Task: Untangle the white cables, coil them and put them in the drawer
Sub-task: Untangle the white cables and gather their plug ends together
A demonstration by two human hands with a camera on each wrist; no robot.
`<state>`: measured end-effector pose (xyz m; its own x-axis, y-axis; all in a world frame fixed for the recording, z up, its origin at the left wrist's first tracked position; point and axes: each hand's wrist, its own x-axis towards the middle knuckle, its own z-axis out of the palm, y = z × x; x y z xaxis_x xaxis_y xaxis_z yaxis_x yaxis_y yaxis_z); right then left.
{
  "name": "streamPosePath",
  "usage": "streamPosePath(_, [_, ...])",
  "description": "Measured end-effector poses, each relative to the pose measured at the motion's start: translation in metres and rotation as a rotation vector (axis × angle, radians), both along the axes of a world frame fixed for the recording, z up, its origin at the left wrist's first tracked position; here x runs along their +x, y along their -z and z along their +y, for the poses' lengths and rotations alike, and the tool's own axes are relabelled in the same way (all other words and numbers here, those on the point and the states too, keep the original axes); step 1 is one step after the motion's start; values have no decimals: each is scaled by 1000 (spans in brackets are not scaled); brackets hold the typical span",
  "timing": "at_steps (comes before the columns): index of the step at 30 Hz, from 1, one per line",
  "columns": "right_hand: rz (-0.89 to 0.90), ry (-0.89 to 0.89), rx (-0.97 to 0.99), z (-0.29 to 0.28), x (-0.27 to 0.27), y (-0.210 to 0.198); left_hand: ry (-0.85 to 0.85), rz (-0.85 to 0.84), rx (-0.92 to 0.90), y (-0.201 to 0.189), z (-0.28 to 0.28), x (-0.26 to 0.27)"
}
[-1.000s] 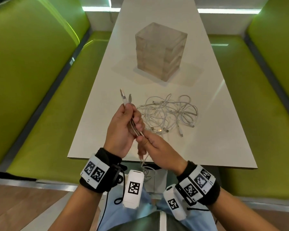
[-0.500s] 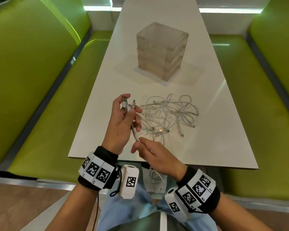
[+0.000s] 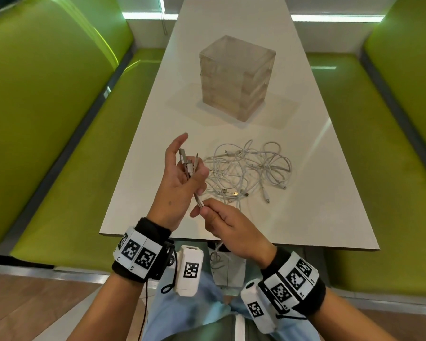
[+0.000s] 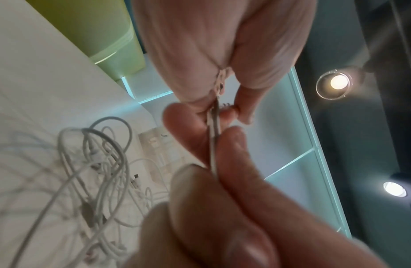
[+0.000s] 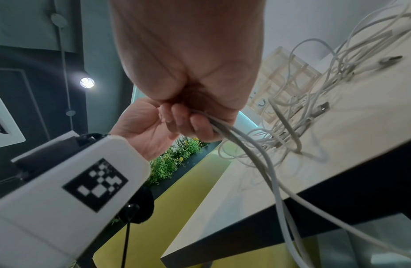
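Pinching doubled cable (image 3: 199,204) in right hand (image 3: 231,230), plugs (image 3: 187,163) under left hand (image 3: 180,175) thumb, near tangle (image 3: 249,168); coiling starting, wrap loops next.

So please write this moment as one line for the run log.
left hand: holds cable plugs | right hand: pinches same cables lower | tangled pile: on table | drawer unit: shut

Since a second ago my left hand (image 3: 180,183) has slid up from the middle of the frame toward the upper left and opened out: the index finger now points away, and the cable plugs (image 3: 188,163) lie across my palm instead of poking above a closed fist. My right hand (image 3: 234,230) has dropped lower, pinching the held strands (image 3: 199,202) further down.
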<state>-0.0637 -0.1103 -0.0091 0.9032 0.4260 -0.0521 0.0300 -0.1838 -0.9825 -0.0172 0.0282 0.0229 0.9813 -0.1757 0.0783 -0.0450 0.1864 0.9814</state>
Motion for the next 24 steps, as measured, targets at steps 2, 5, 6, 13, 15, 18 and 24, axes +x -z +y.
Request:
streamPosePath(2, [-11,-11,-16,0,-1,-1,-32,-3,28,2,-1,0])
streamPosePath(5, [-8,-52,-37,4,-3,-2,-91,28,-89,3,-6,1])
streamPosePath(6, [0,-61,-32,5,-3,-2,-100,37,-127,2,-7,1])
streamPosePath(13, [-119,85,-14,6,2,-7,-44,191,-154,-2,-6,-3])
streamPosePath(15, [-138,100,-28,6,5,-6,4,228,-119,1,-3,-5])
streamPosePath(18, [-96,55,-55,8,5,-4,3,253,-153,4,-1,-6])
streamPosePath(24, [-127,267,-143,-23,22,-15,-119,316,-352,3,8,-2])
